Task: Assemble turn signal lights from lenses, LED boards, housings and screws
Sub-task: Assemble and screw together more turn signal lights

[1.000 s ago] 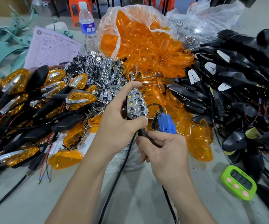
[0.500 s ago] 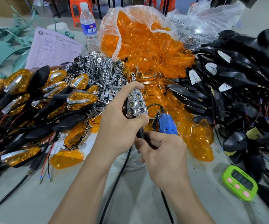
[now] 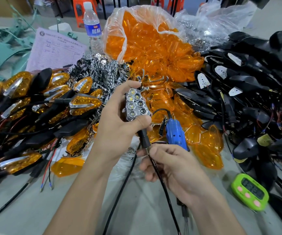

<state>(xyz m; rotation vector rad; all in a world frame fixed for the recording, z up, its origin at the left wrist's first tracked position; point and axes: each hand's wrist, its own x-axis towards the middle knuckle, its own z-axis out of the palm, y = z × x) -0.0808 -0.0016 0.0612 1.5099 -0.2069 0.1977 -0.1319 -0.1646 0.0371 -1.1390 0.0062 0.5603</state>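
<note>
Left hand: your left hand [image 3: 118, 126] is clamped round the half-built light [image 3: 136, 106], thumb across its wide end, forefinger over the tip.
Light: chrome six-cell reflector faces up at you, no lens on it yet. Its black stalk [image 3: 142, 136] points down toward the near edge of the bench [image 3: 35, 209].
Why face-up: probably so you can check that the LEDs sit right in the cells before a lens goes on.
Right hand: your right hand [image 3: 175, 168] pinches the black lead [image 3: 160, 180] just below the stalk, between thumb and forefinger. This likely keeps the wire taut and out of the way.
Light vs hands: it is held off the bench over the middle, gripped by the left hand, with the right hand just beneath the stalk end.
Blue driver: the blue driver [image 3: 175, 133] sits bit-up just behind your right fingers. Cannot tell if that hand carries it.
Next part: the amber lenses [image 3: 153, 53] spill from a bag at the far edge, near your left fingertips.
Housings: the black housings [image 3: 255, 73] are heaped at the right edge.
Done pile: the finished lights [image 3: 84, 102] are stacked along the left edge.
</note>
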